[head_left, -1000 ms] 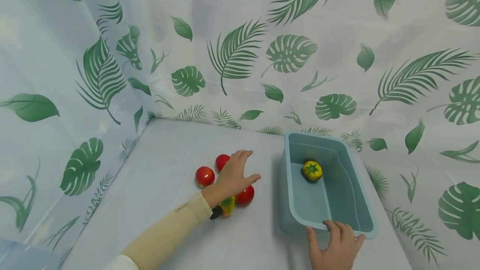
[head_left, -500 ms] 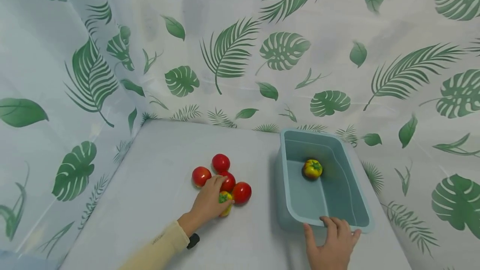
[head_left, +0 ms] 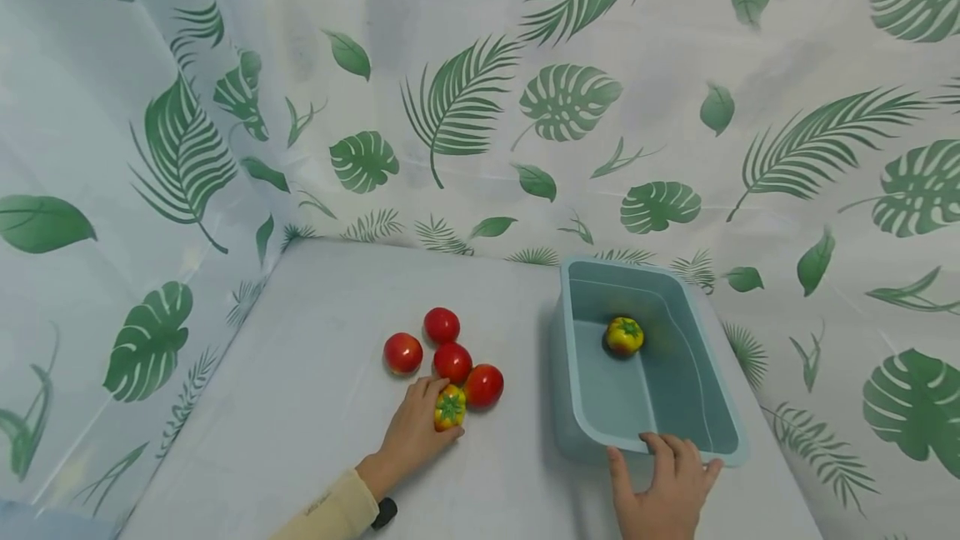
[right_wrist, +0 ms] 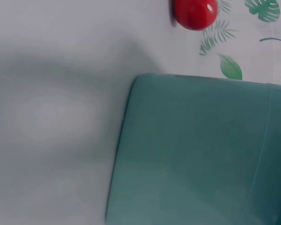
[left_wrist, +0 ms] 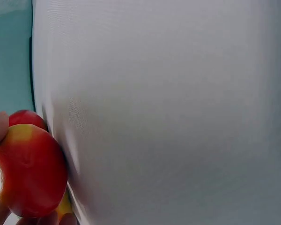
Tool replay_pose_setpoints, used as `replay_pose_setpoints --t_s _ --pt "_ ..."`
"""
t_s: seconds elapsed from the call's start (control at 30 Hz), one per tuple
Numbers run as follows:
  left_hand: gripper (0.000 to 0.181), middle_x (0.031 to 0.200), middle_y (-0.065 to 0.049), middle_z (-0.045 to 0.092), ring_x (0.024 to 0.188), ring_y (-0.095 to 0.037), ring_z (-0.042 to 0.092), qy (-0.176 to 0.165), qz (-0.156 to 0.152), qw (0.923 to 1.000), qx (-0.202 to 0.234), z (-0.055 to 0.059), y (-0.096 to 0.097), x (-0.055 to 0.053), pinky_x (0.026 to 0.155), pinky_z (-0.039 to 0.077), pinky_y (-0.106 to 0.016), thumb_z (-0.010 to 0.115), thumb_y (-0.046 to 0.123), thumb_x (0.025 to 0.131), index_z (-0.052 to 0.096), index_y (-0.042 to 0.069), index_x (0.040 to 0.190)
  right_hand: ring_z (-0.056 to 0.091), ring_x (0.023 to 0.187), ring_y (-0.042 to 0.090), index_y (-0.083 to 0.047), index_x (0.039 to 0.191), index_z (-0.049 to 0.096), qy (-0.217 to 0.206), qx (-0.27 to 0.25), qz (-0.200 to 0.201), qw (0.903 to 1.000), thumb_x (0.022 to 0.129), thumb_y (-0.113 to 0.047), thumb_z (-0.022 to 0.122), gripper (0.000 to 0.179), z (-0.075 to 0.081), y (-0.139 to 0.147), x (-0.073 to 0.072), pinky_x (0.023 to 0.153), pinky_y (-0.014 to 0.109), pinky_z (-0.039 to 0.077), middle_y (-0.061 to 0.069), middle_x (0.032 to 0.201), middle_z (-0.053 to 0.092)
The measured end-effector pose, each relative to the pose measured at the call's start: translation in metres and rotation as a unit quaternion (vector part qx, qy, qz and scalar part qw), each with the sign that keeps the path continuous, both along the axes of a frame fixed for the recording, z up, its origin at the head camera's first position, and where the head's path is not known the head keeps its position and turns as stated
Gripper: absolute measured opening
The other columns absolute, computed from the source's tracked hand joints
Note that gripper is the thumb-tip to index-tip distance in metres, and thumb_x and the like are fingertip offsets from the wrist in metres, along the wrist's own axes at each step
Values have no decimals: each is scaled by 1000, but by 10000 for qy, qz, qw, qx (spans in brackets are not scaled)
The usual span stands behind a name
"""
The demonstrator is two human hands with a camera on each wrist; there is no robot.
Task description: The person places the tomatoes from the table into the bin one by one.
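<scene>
In the head view my left hand (head_left: 414, 432) holds a ribbed yellow-and-red fruit with a green star-shaped top (head_left: 450, 407), thumb on its near side and fingers on its far side. The left wrist view shows its red, yellow-patched side (left_wrist: 33, 168) between thumb and fingertips. Several shiny red fruits, one of them a round one (head_left: 452, 363), lie right beside it. My right hand (head_left: 666, 490) grips the near rim of a blue-green plastic tub (head_left: 573, 357), fingers hooked over the edge. A similar yellow-and-red fruit (head_left: 624, 337) sits inside the tub.
The white table (head_left: 330, 307) runs back to a leaf-printed curtain (head_left: 465, 15). Another curtain side (head_left: 82, 140) borders it on the left. The right wrist view shows the tub's outer wall (right_wrist: 192, 150) and a red fruit (right_wrist: 195, 11) beyond it.
My left hand has drawn back towards me from above the red fruits and closed on the yellow-and-red fruit. My right hand stays on the tub's rim.
</scene>
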State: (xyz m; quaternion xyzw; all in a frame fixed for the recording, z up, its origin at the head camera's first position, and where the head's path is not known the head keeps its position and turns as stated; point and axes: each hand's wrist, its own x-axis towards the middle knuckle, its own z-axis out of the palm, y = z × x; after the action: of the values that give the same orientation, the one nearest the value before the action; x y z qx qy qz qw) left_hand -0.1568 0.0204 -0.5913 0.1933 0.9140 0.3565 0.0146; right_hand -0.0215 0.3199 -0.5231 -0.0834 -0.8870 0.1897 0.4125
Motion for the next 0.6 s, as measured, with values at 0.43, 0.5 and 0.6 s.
replay_pose_setpoints --t_s 0.43,0.5,0.6 --pt "87 130 -7 44 115 -23 47 -162 46 9998 106 -7 -5 3 96 50 -43 87 29 72 41 11 143 48 93 49 7 99 62 115 24 -29 9999 88 -56 62 64 0 -2 0 100 81 1 26 94 53" --pt "85 129 -7 44 114 -22 48 -117 33 9998 129 -8 -6 3 97 49 -43 86 27 73 40 11 144 48 93 49 7 98 62 154 9 -14 9999 88 -56 63 63 0 -2 -1 101 81 1 26 94 54" --pt "83 129 -7 43 114 -22 48 -140 17 9996 246 -8 -7 3 97 49 -42 85 25 74 41 11 143 48 92 49 6 98 62 198 -25 2 9998 88 -54 65 61 1 -2 -1 101 80 1 25 94 54"
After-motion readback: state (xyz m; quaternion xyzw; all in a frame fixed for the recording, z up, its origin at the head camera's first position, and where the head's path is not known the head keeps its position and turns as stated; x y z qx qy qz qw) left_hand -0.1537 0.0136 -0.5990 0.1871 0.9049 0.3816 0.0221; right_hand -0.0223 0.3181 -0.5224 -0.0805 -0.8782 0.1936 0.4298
